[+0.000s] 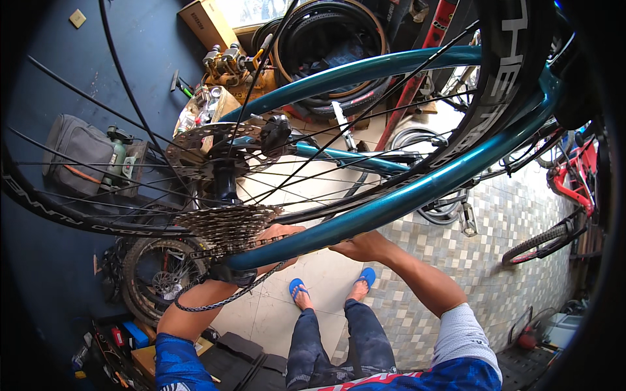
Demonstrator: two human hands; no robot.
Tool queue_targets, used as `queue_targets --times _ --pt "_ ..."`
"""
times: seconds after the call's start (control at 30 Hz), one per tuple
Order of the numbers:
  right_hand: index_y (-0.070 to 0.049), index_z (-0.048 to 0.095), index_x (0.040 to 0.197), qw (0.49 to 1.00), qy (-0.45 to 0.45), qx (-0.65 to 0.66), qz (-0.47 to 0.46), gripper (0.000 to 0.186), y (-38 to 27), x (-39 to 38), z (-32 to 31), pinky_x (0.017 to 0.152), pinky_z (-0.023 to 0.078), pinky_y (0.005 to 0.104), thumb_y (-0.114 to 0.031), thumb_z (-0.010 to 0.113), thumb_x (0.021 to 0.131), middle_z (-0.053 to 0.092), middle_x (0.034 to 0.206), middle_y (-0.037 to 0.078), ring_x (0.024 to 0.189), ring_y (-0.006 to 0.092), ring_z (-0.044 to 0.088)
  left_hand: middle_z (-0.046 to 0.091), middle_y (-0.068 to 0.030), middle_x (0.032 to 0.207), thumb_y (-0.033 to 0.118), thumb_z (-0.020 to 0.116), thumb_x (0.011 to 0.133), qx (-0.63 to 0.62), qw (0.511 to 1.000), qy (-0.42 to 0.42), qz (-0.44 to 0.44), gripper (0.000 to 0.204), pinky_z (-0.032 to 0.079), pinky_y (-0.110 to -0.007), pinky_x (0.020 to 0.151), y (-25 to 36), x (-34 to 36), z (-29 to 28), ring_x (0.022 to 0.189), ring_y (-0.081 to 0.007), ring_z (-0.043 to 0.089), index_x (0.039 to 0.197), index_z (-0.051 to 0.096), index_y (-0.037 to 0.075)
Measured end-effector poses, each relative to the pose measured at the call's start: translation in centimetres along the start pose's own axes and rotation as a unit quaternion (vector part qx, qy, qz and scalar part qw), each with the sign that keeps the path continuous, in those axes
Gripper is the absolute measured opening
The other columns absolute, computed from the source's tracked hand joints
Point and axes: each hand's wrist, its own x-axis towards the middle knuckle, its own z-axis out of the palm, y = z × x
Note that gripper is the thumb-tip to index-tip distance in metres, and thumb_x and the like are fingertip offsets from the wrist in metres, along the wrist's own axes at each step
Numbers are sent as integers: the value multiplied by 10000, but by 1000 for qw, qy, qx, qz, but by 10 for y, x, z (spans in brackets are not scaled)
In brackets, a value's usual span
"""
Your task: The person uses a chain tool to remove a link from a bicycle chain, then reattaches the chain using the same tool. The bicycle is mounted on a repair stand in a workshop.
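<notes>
Pale lettering curves along the black wheel (in large capitals); dark print marks a box.

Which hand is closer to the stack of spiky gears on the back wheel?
The left hand. It is just beside the rear cassette, partly hidden behind the teal frame tube. The right hand is farther to the right, at that tube's lower edge.

Shirt is blue with red-and-white trim; left sleeve blue, right sleeve pale grey. Trousers are dark, mottled. Thong sandals are blue.
</notes>
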Motion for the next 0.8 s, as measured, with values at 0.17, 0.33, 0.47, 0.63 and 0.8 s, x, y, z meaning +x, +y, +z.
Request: queue_targets --times 0.17,0.33,0.47,0.63,0.8 --pt "-60 732 1087 1000 -11 -8 -23 246 0 1 -3 646 485 341 -250 680 939 707 852 98 682 191 605 653 -129 851 86 648 780 -151 986 -50 -46 216 509 -391 662 1 -3 -8 711 -303 629 989 628 34" --pt "-67 727 1104 999 -33 -33 3 281 5 2 -5 644 478 357 -289 674 941 703 839 110 671 209 603 681 -109 903 103 655 831 -91 994 -38 -37 234 522 -364 700 16 -6 -22 755 -255 646 1051 631 26" --pt "-69 726 1109 999 -42 -30 1 279 11 4 -3 658 490 358 -284 675 938 708 841 118 702 227 634 673 -89 848 127 673 834 -23 1000 0 11 221 521 -347 664 28 -2 -24 699 -237 637 1030 628 36" --pt "-68 698 1129 994 -80 -50 -46 262 15 10 -3 784 517 372 -219 702 914 696 947 113 880 267 668 581 -112 1197 383 587 955 25 970 -188 -150 451 510 -415 909 27 1 -33 976 -262 638 1299 511 101" --pt "-84 634 1200 984 -118 -108 -80 368 4 11 -7 912 536 380 -72 721 843 670 1128 102 1045 303 652 511 -167 1402 417 433 1074 183 935 -293 -85 527 513 -417 1086 16 -3 -26 1214 -280 619 1446 407 45"
